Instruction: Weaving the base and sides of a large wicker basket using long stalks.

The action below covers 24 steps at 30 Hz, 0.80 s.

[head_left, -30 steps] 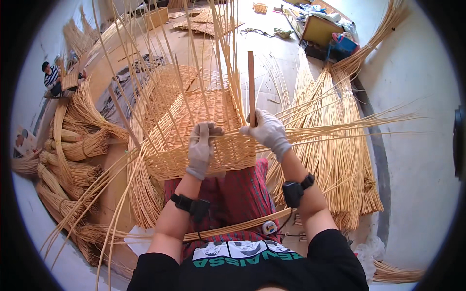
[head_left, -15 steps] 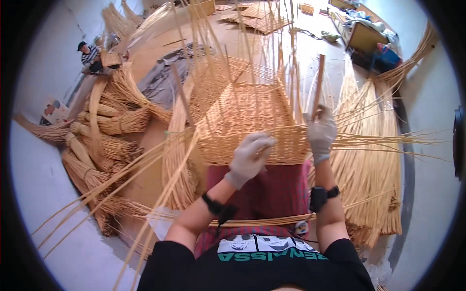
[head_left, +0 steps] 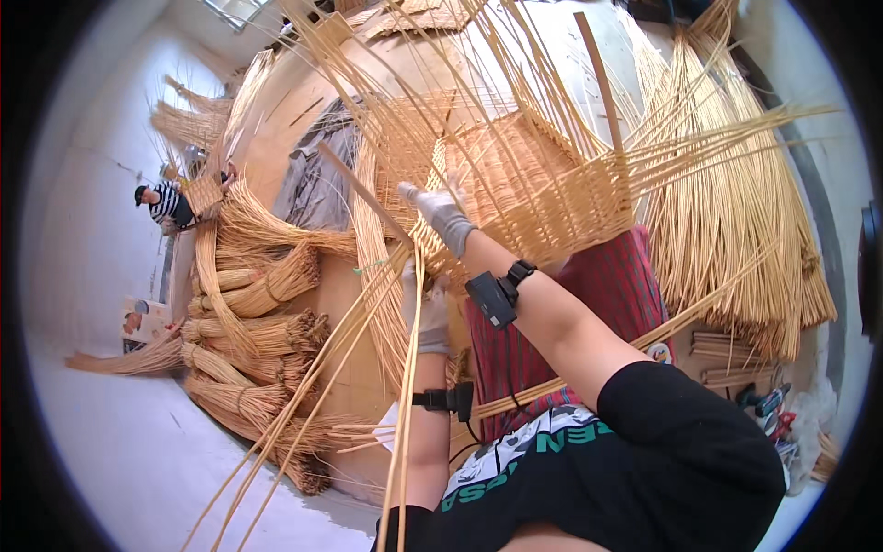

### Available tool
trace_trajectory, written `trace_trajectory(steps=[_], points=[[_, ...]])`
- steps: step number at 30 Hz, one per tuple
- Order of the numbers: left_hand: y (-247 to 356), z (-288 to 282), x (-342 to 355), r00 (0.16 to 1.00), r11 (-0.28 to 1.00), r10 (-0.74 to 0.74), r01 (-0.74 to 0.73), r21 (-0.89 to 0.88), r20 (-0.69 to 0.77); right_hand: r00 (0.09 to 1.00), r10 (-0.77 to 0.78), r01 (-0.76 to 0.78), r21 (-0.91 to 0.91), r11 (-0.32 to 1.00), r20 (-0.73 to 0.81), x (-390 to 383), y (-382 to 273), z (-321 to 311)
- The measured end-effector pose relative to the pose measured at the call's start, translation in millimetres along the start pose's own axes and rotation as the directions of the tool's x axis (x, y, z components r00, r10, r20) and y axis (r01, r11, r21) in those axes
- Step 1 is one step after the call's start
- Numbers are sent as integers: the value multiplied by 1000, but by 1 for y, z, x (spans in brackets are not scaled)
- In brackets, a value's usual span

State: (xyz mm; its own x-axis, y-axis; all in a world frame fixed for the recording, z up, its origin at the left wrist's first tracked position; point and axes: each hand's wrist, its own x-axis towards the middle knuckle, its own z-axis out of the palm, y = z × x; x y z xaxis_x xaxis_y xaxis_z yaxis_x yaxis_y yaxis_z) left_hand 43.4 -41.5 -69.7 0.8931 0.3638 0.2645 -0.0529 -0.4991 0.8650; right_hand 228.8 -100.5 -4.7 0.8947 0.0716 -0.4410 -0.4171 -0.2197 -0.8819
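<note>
Over plaid cloth [head_left: 614, 285], wicker basket [head_left: 561, 213], right hand [head_left: 441, 213] and left hand [head_left: 434, 320] near one corner, fingers' grip unclear

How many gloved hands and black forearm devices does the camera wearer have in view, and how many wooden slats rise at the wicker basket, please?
Gloved hands: 2
Black forearm devices: 2
Wooden slats at the wicker basket: 2
Total: 6
</note>
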Motion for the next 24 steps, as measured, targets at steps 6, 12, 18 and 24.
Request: trace_trajectory(steps=[6, 12, 18, 24], points=[[-59, -27, 0, 997, 998, 61, -62, 27, 37, 912, -291, 301, -10, 954, -288, -60, -8, 18], [-89, -41, 1, 998, 994, -8, 1, 109, 61, 569, -749, 822, 218, 525, -341, -84, -22, 12], [-50, -15, 10, 991, 932, -27, 73, -355, 131, 747, -659, 647, 138, 750, 85, -80, -71, -24], [-56, -33, 1, 996, 971, -37, 56, -231, 87, 414, -901, 885, 290, 365, -129, -125, -63, -9]])
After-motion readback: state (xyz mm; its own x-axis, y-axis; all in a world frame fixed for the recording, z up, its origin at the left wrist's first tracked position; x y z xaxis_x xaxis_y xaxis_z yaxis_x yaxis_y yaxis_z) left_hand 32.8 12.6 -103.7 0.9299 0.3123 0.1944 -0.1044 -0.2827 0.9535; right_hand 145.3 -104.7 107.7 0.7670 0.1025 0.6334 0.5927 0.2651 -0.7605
